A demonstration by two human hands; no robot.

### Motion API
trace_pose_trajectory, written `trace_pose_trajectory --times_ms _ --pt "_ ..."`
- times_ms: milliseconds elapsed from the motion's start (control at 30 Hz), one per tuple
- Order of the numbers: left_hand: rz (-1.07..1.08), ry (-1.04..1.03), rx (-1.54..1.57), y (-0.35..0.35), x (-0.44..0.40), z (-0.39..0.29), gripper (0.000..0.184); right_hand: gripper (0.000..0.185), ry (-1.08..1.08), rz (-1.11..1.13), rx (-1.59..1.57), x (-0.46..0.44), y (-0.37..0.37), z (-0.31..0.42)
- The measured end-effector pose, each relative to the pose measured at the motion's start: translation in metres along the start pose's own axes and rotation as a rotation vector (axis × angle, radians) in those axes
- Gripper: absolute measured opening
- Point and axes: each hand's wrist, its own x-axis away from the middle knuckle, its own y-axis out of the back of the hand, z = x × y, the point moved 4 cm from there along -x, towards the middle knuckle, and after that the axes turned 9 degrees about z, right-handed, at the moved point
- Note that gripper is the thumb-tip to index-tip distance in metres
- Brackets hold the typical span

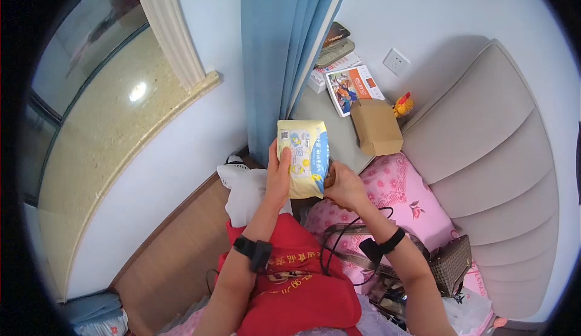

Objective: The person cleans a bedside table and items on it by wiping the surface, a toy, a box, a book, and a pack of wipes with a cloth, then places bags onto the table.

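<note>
A yellow, white and blue soft packet (305, 157) is held upright in front of the body. My left hand (278, 172) is closed on its left side, with the thumb across its front. Beside the packet's lower right edge, my right hand (348, 187) has its fingers curled around a small brown thing (330, 175), mostly hidden behind the packet and the fingers. Black bands circle both forearms. Below the hands lies a red cloth with yellow writing (296, 275).
A bedside table (348, 145) bears a cardboard box (376, 127), a booklet (348, 88) and a yellow figurine (403, 105). To the right are a pink pillow (417, 200), a checked bag (451, 266) and a padded headboard (484, 136). A blue curtain (266, 51) hangs ahead.
</note>
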Motion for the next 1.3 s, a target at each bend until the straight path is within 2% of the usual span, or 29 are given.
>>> trace_pose_trajectory --times_ms 100,200,333,433,533,567,633,667,767,800,900,933,1033,1067,1167,1200,1300 --pt "-0.002 0.057 0.035 0.002 -0.003 0.003 0.047 0.039 0.134 -0.234 0.336 0.007 0.002 0.013" --pt "-0.016 0.120 0.149 0.008 -0.002 0.005 0.047 0.038 0.132 -0.417 0.569 -0.001 0.011 -0.015" --pt "-0.038 0.097 0.236 0.010 -0.003 0.004 0.047 0.042 -0.012 -0.351 0.122 0.014 0.056 -0.013" --pt "-0.050 0.048 0.199 0.007 -0.009 0.006 0.050 0.056 0.060 -0.098 -0.510 0.014 0.057 -0.023" --pt "-0.029 0.006 -0.087 0.007 -0.010 0.004 0.055 0.079 0.185 0.002 -0.652 0.034 0.056 0.019" --pt "-0.014 -0.004 -0.211 0.006 -0.010 0.003 0.057 0.084 0.244 0.006 -0.588 0.029 0.048 0.020" --pt "0.092 0.082 -0.020 -0.001 -0.010 0.011 0.059 0.093 0.360 0.014 -0.458 0.013 0.028 0.016" --pt "0.145 0.121 0.075 -0.004 -0.010 0.013 0.059 0.093 0.235 0.068 -0.729 0.009 0.017 0.007" --pt "0.200 0.272 0.275 -0.005 0.000 -0.012 0.063 0.092 0.125 0.238 -1.286 0.002 0.018 -0.013" --pt "0.215 0.223 0.315 -0.012 0.003 -0.019 0.065 0.087 0.207 0.270 -1.382 0.003 0.018 -0.014" --pt "0.180 0.160 -0.191 0.004 -0.005 0.020 0.070 0.084 0.346 0.323 -1.449 0.011 0.014 -0.009" --pt "0.226 0.169 -0.067 -0.002 -0.005 0.025 0.069 0.085 0.316 0.359 -1.443 0.011 0.008 -0.011" --pt "0.328 0.486 0.427 -0.007 0.000 0.037 0.068 0.088 0.222 0.377 -1.256 0.005 -0.005 -0.012" --pt "0.366 0.450 0.515 -0.004 0.001 0.033 0.065 0.087 0.187 0.384 -1.219 0.010 -0.003 0.000" --pt "0.359 0.313 0.490 -0.002 0.002 0.013 0.064 0.081 0.170 0.287 -0.981 0.001 0.000 -0.017" --pt "0.302 0.278 0.379 -0.005 0.002 0.008 0.073 0.059 0.089 0.201 -1.047 0.003 0.004 -0.027" --pt "0.454 0.189 0.369 -0.012 0.010 0.005 0.084 0.033 0.155 -0.072 -0.951 -0.001 0.034 -0.054"
